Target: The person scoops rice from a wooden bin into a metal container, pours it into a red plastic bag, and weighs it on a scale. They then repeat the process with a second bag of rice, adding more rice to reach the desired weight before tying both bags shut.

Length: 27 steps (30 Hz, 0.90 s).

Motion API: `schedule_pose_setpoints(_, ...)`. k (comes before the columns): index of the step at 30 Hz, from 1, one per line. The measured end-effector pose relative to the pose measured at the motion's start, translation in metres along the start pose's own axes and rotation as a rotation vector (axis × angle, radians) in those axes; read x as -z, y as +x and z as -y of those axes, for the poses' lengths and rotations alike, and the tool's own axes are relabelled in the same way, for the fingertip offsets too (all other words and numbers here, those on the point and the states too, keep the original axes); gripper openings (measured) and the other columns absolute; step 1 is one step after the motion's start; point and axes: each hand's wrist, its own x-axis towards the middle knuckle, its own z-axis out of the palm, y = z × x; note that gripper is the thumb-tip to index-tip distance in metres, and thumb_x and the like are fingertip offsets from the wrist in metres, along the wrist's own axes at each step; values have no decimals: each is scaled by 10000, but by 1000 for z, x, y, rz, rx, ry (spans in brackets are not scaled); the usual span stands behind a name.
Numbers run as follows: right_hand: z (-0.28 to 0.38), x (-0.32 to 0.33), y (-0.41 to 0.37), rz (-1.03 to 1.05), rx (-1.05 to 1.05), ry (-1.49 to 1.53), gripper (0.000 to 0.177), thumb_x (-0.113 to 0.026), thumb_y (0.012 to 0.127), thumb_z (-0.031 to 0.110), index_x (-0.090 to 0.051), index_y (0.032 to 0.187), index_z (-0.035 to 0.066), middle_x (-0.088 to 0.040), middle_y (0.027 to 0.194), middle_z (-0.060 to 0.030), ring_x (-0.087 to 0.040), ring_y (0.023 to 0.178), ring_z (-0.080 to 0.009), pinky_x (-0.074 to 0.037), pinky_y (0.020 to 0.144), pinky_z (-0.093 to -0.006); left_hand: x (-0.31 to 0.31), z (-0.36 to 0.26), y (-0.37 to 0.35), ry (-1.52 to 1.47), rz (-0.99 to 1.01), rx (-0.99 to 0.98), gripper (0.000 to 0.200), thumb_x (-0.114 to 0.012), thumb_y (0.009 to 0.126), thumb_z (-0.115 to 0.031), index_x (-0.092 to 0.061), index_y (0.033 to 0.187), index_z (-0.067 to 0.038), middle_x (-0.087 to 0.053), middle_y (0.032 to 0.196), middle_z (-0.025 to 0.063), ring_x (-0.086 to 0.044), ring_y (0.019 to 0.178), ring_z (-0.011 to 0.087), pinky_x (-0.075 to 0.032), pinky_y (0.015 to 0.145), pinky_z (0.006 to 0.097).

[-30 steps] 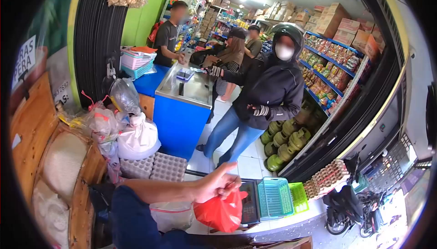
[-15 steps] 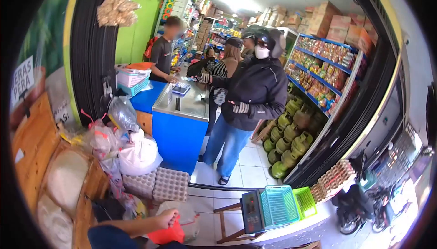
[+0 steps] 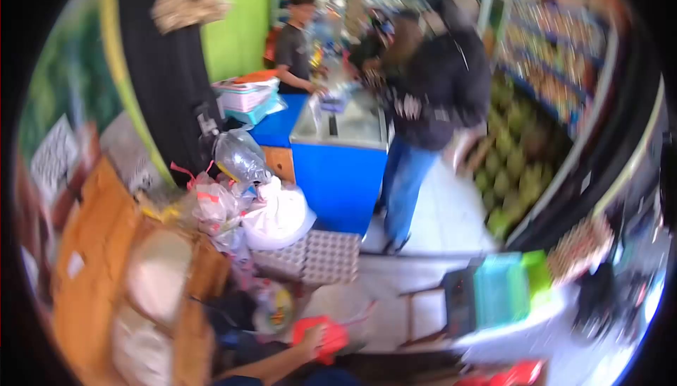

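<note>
Red crumpled plastic bag (image 3: 330, 331) is gripped by the left hand (image 3: 310, 342), fingers closed on it. Grey cardboard egg trays (image 3: 321, 258) are stacked near, beside a blue counter (image 3: 338, 181).

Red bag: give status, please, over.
Left hand shut on red bag. Right hand not in view. Egg trays beyond; picture blurred.

A: How many baskets?
B: Two at four o'clock: one teal basket (image 3: 497, 291), one green basket (image 3: 539, 273).
A: Egg trays (image 3: 331, 255)?
B: Two stacks, centre. One red bag (image 3: 331, 333) at six o'clock, one blue counter (image 3: 338, 188) at twelve.
</note>
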Motion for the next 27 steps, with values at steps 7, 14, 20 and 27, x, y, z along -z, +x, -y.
schedule_pose_setpoints(7, 39, -1, 10, 274, 82, -290, 213, -686, 718, 34, -640, 923, -2, -648, 918, -98, -627, 822, -185, -489, 753, -319, -40, -31, -24, 55, 324, 47, 312, -501, 867, -239, -353, 598, -180, -293, 502, -50, -278, 367, 87, -255, 383, 255)
schedule_pose_setpoints(14, 1, 5, 36, -122, 65, -3, 232, -589, 791, 12, -620, 1021, 5, -656, 918, -91, -602, 883, -162, -470, 794, -317, -111, -15, 12, 279, 317, -14, 344, -542, 860, -272, -340, 598, -178, -267, 519, -57, -226, 385, 66, -187, 359, 236)
schedule_pose_setpoints(20, -94, -8, 174, -216, -162, 447, 204, -573, 836, 70, -610, 991, -57, -657, 868, -80, -599, 797, -121, -481, 690, -281, -193, -51, -53, 489, 562, -161, 302, -513, 883, -230, -368, 627, -162, -299, 524, -62, -260, 392, 48, -200, 363, 221)
schedule_pose_setpoints(27, -235, -67, 295, -374, 29, -56, 307, -716, 668, 143, -649, 925, -11, -662, 804, -89, -620, 687, -196, -500, 623, -371, -268, -101, -128, 385, 808, -334, 322, -501, 892, -204, -371, 602, -156, -322, 515, -59, -267, 399, 41, -187, 375, 220)
